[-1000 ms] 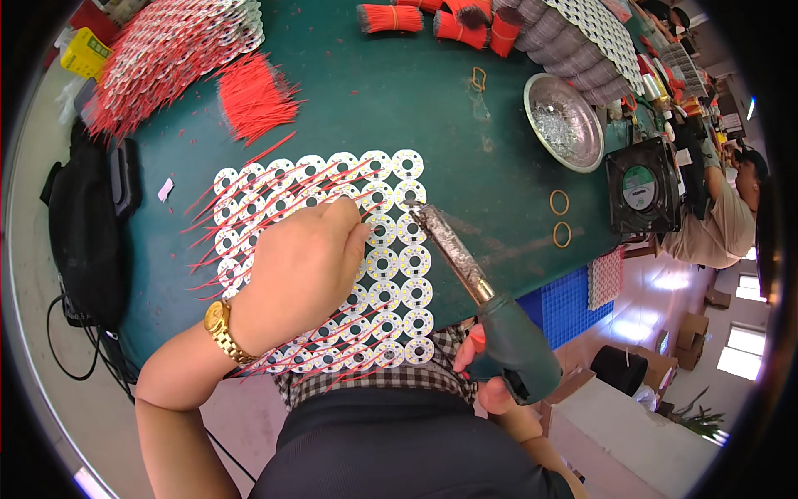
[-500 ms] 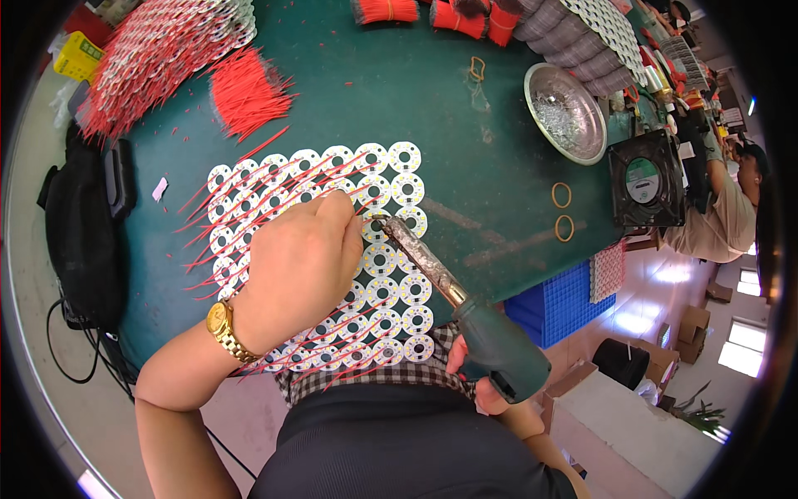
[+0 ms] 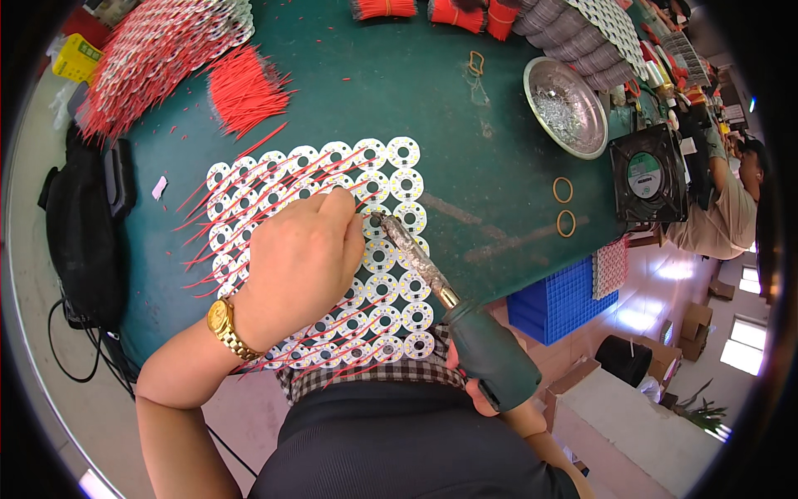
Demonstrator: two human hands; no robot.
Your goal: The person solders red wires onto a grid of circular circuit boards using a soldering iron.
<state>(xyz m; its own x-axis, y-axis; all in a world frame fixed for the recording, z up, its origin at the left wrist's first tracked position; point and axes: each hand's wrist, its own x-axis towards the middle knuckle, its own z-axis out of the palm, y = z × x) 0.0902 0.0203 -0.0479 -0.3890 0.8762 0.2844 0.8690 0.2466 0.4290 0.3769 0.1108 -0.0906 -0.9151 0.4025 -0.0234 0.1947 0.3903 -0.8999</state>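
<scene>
My left hand (image 3: pixel 303 258), a gold watch (image 3: pixel 223 324) on its wrist, is closed in a pinch over a panel of round white circuit boards (image 3: pixel 403 152). Whatever its fingertips hold is hidden behind the hand. Thin red wires (image 3: pixel 274 197) lie slantwise across many of the boards. From the right, my right hand (image 3: pixel 484 397) grips the dark green handle of a soldering iron (image 3: pixel 490 353), mostly hiding the fingers. The iron's crusted metal tip reaches a board just beside my left fingertips. Whether it touches the board I cannot tell.
Red wires (image 3: pixel 245 90) lie in a loose heap beyond the panel, beside stacked wired boards (image 3: pixel 170 58). A metal bowl (image 3: pixel 598 137) and a black fan (image 3: pixel 648 173) stand at the right. A black bag (image 3: pixel 83 233) lies left; a blue crate (image 3: pixel 553 312) sits below the table's right edge.
The soldering iron's handle has swung slightly left, with its tip staying by the same board. My left hand keeps its pinch in nearly the same place.
</scene>
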